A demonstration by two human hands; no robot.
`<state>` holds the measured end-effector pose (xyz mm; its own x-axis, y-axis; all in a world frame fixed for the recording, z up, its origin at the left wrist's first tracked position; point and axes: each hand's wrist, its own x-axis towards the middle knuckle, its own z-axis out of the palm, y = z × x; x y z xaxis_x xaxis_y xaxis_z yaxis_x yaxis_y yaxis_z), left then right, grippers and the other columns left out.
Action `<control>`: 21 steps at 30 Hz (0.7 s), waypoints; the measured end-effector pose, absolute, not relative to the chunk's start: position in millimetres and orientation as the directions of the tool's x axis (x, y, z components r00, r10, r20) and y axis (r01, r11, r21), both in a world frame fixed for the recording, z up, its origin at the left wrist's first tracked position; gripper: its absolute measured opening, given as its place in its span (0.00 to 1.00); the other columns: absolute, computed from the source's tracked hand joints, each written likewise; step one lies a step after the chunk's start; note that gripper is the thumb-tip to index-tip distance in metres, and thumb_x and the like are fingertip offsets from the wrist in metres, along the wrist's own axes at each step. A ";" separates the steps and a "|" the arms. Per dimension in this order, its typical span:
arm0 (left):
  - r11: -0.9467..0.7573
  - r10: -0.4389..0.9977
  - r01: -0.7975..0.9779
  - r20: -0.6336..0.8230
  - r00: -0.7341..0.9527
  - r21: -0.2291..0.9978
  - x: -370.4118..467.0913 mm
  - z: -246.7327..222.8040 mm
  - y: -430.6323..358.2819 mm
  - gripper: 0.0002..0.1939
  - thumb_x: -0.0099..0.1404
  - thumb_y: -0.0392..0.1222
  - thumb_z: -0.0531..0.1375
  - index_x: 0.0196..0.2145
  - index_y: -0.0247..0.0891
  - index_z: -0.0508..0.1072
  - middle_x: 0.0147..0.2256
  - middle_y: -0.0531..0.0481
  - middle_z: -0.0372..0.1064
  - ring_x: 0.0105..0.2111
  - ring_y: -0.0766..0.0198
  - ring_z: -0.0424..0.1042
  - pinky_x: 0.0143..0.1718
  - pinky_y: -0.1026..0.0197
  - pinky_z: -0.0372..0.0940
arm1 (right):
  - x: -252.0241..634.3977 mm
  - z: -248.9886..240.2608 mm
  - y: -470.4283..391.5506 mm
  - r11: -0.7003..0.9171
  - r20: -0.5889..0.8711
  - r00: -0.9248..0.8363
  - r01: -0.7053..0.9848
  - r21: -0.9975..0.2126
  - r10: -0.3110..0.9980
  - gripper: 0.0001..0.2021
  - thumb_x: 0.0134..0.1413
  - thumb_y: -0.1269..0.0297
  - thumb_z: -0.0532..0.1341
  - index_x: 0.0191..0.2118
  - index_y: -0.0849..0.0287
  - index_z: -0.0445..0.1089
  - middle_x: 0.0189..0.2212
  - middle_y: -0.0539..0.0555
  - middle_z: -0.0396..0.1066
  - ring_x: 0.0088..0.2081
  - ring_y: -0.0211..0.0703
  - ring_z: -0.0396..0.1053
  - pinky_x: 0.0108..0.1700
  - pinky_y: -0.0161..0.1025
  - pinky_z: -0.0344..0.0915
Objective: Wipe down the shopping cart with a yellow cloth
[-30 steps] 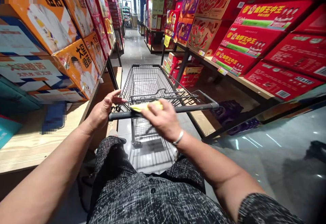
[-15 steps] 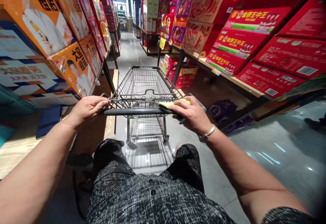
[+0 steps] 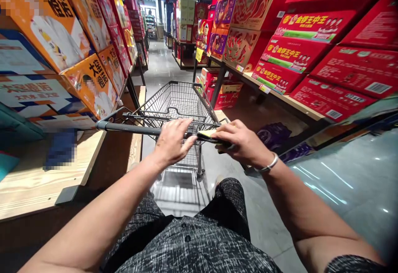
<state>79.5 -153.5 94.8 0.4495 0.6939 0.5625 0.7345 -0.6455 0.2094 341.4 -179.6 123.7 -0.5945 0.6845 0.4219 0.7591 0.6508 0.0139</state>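
Observation:
A black wire shopping cart (image 3: 186, 99) stands in front of me, turned slightly. Over the middle of its grey handle (image 3: 132, 129) lies my left hand (image 3: 173, 140), open, with fingers stretched forward and thumb apart. My right hand (image 3: 238, 140), with a bracelet at the wrist, is closed at the handle's right end. Its fingers press on a flat yellow and black cloth-like piece (image 3: 207, 134). Part of this piece is hidden under the fingers, so I cannot tell its exact kind. Through the wires the basket shows no goods.
Orange boxes (image 3: 90, 84) are stacked along the left shelf, above a low wooden platform (image 3: 74, 169). Red boxes (image 3: 289, 53) fill the right shelf, with purple packs (image 3: 270, 134) beneath. A tiled aisle (image 3: 158, 57) runs ahead between the shelves.
My left hand has left the handle's left end and come over to its middle, its fingers opening. The handle has swung askew, its left end nearer the left shelf. The right hand keeps the yellow piece.

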 end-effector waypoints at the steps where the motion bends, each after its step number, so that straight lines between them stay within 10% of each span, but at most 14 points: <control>1: -0.648 0.711 0.729 0.523 0.471 0.224 90.5 93.9 -154.0 0.29 0.71 0.52 0.52 0.63 0.32 0.61 0.58 0.38 0.67 0.57 0.50 0.65 0.58 0.49 0.56 | 348.5 127.2 -170.3 0.657 0.406 -0.596 0.754 -0.017 0.693 0.13 0.57 0.61 0.65 0.48 0.49 0.76 0.44 0.54 0.75 0.41 0.47 0.62 0.41 0.42 0.64; 8: -0.658 0.725 0.733 0.404 0.558 0.170 100.2 89.2 -151.2 0.25 0.66 0.61 0.57 0.52 0.42 0.73 0.44 0.47 0.74 0.45 0.51 0.70 0.52 0.45 0.53 | 384.5 107.7 -63.6 0.524 0.337 -0.416 0.773 -0.358 0.844 0.09 0.51 0.59 0.65 0.36 0.58 0.77 0.34 0.53 0.75 0.36 0.42 0.68 0.43 0.39 0.63; 14: -0.685 0.696 0.705 0.451 0.559 0.184 88.3 86.6 -144.9 0.24 0.63 0.63 0.60 0.47 0.42 0.73 0.42 0.50 0.74 0.44 0.54 0.70 0.58 0.44 0.47 | 374.7 75.1 -9.6 0.106 0.008 -0.183 0.532 -0.840 0.983 0.21 0.33 0.50 0.73 0.32 0.60 0.73 0.25 0.49 0.70 0.29 0.39 0.65 0.32 0.36 0.62; 21: -0.608 0.752 0.769 0.454 0.478 0.197 68.0 86.1 -134.6 0.19 0.65 0.62 0.60 0.43 0.46 0.76 0.45 0.50 0.75 0.53 0.49 0.65 0.61 0.38 0.41 | 347.5 37.1 -39.3 0.089 0.105 0.103 0.144 -0.986 0.989 0.27 0.40 0.41 0.68 0.40 0.60 0.73 0.34 0.54 0.74 0.35 0.42 0.69 0.38 0.40 0.67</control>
